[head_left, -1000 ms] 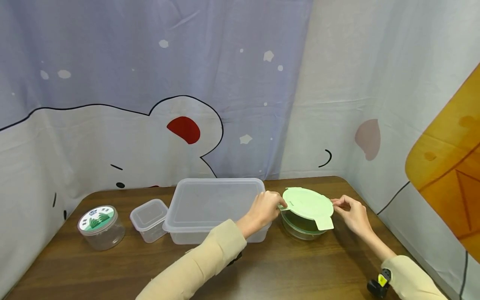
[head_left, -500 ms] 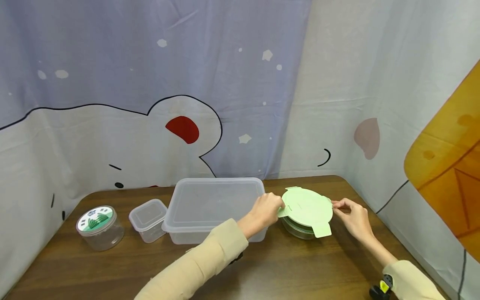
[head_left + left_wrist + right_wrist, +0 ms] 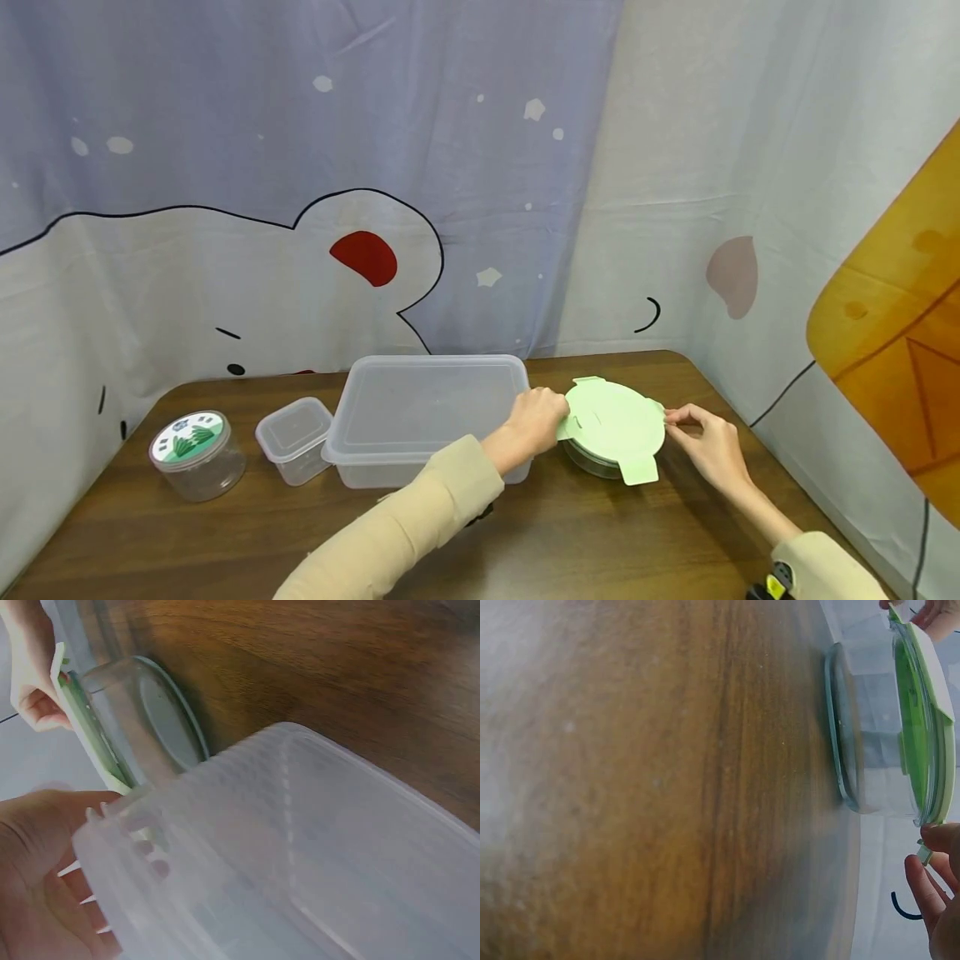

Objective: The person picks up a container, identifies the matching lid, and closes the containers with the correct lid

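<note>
A round pale green lid (image 3: 615,419) with clip flaps lies on a round glass bowl (image 3: 592,460) at the right of the brown table (image 3: 570,533). My left hand (image 3: 558,414) pinches the lid's left flap. My right hand (image 3: 670,417) pinches its right flap. In the left wrist view the glass bowl (image 3: 142,720) stands beyond the big clear box, with the lid (image 3: 84,716) on it. In the right wrist view the lid (image 3: 928,727) sits on the bowl (image 3: 866,742), and my right fingers (image 3: 934,881) are at its rim.
A large clear lidded box (image 3: 427,412) stands just left of the bowl, close against my left hand. Further left are a small clear square tub (image 3: 294,437) and a round jar with a green-and-white top (image 3: 197,454). Printed cloth walls (image 3: 675,208) close in the back and right.
Both hands have lowered the green lid; it was held higher over the bowl and now sits down on the rim. The other containers have not moved.
</note>
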The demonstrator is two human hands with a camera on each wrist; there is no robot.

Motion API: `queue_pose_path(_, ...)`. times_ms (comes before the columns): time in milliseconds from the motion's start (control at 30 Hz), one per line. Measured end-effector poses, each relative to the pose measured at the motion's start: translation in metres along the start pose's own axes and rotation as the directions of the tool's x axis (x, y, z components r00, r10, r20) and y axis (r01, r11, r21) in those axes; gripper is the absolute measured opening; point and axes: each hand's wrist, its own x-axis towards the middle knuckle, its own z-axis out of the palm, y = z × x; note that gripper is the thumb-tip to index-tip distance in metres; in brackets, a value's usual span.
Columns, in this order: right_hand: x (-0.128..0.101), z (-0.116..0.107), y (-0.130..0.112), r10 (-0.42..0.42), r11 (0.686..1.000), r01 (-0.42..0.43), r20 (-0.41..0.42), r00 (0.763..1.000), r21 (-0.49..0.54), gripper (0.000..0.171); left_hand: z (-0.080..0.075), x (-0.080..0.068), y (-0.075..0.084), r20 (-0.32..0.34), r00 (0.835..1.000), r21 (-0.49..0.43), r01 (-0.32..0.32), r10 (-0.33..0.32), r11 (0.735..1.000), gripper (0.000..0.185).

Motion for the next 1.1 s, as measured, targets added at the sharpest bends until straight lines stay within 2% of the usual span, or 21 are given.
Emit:
queue_pose_path(133, -0.002, -0.001, -0.001, -0.004, 1.000, 0.004, 0.001, 1.000, 0.003, 0.012, -0.001, 0.002, 0.007, 0.065, 0.998, 0.003, 0.019, -0.020, 1.000, 0.019)
queue_pose_path(267, -0.005, -0.001, -0.004, -0.012, 1.000, 0.012, -0.006, 1.000, -0.004, 0.014, 0.000, 0.003, 0.016, 0.116, 0.991, -0.076, 0.083, -0.073, 0.994, 0.014)
queue_pose_path(400, -0.009, -0.002, -0.005, -0.022, 1.000, 0.022, -0.006, 1.000, -0.012, 0.017, 0.002, 0.002, 0.023, 0.119, 0.986, -0.114, 0.130, -0.116, 0.985, 0.015)
queue_pose_path(600, -0.012, -0.002, -0.004, -0.061, 0.995, 0.061, -0.006, 0.998, -0.075, 0.020, 0.005, -0.001, 0.032, 0.139, 0.978, -0.087, 0.167, -0.154, 0.982, 0.033)
queue_pose_path(700, -0.014, -0.003, -0.005, -0.088, 0.992, 0.087, -0.012, 0.996, -0.086, 0.022, 0.006, -0.002, 0.034, 0.146, 0.975, -0.085, 0.182, -0.168, 0.980, 0.034)
queue_pose_path(800, -0.015, -0.005, -0.005, -0.117, 0.987, 0.114, -0.020, 0.993, -0.109, 0.023, 0.005, -0.002, 0.035, 0.164, 0.972, -0.088, 0.184, -0.168, 0.979, 0.033)
queue_pose_path(933, -0.016, -0.012, -0.008, -0.155, 0.965, 0.151, 0.000, 0.988, -0.216, 0.026, 0.004, 0.000, 0.035, 0.217, 0.964, -0.111, 0.178, -0.151, 0.978, 0.038)
queue_pose_path(1033, -0.014, -0.020, -0.013, -0.159, 0.938, 0.173, 0.070, 0.985, -0.301, 0.025, 0.003, 0.003, 0.035, 0.271, 0.954, -0.116, 0.162, -0.125, 0.980, 0.041)
queue_pose_path(1100, -0.011, -0.026, -0.017, -0.130, 0.934, 0.165, 0.130, 0.983, -0.316, 0.023, 0.003, 0.005, 0.033, 0.300, 0.947, -0.124, 0.153, -0.110, 0.980, 0.043)
